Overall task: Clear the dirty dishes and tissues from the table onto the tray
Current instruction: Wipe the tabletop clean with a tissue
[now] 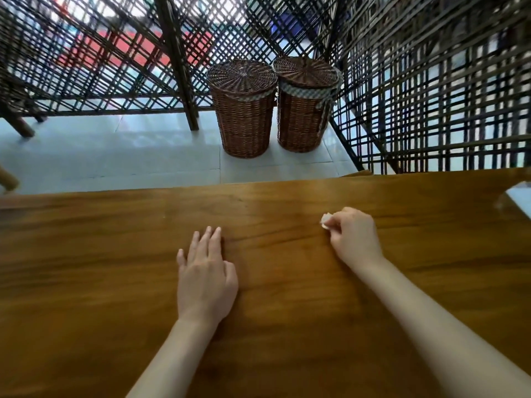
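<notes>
Two baskets (273, 104) side by side on floor (115, 150) beyond table (86, 254), lattice screen (431, 96) behind them

Big wooden table (120, 277), warm brown with visible grain, pretty glossy in the middle. The left hand (205, 278) lies flat on it, fingers straight. The right hand (352, 238) sits low over the top, pinching a small white tissue (325, 221); can't tell if it touches the wood. At the far right edge there's something pale (520, 201), mostly cut off.
</notes>
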Demonstrator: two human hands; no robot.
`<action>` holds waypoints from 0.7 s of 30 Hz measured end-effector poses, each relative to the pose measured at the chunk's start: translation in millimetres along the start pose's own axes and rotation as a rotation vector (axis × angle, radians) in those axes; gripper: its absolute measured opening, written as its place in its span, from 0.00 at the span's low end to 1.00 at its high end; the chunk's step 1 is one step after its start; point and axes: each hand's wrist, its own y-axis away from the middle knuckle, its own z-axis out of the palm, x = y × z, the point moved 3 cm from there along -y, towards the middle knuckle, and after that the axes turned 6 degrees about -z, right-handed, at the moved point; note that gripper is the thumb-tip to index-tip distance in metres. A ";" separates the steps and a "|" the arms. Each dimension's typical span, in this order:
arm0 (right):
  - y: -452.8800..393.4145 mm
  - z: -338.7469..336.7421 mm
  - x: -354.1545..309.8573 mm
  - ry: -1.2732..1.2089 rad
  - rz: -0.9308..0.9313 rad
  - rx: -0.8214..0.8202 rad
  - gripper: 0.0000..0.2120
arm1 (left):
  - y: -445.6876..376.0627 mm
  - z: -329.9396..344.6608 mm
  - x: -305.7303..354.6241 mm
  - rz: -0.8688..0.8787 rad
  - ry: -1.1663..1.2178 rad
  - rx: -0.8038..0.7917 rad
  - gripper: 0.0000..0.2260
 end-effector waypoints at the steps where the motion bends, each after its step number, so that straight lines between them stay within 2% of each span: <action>1: -1.8 -0.2 0.1 0.011 0.015 -0.020 0.10 | -0.3 0.4 -0.3 0.002 0.001 -0.004 0.26; 6: -4.9 4.5 -26.6 -0.096 0.055 0.059 0.07 | 0.2 1.6 0.7 0.009 0.003 -0.009 0.25; 11: -27.3 33.5 -103.9 -0.212 -0.122 0.011 0.09 | -0.1 3.2 0.5 0.009 0.008 -0.003 0.25; 13: -30.8 46.1 -122.4 -0.196 -0.157 -0.063 0.10 | -1.1 3.1 -0.5 0.011 0.009 -0.005 0.25; 16: -27.4 50.5 -110.7 -0.134 -0.103 -0.093 0.11 | -2.3 3.7 -0.6 0.015 0.018 -0.001 0.25; 21: -7.6 21.3 -40.8 -0.034 0.137 0.055 0.12 | -4.5 3.6 -3.0 0.026 0.029 -0.008 0.25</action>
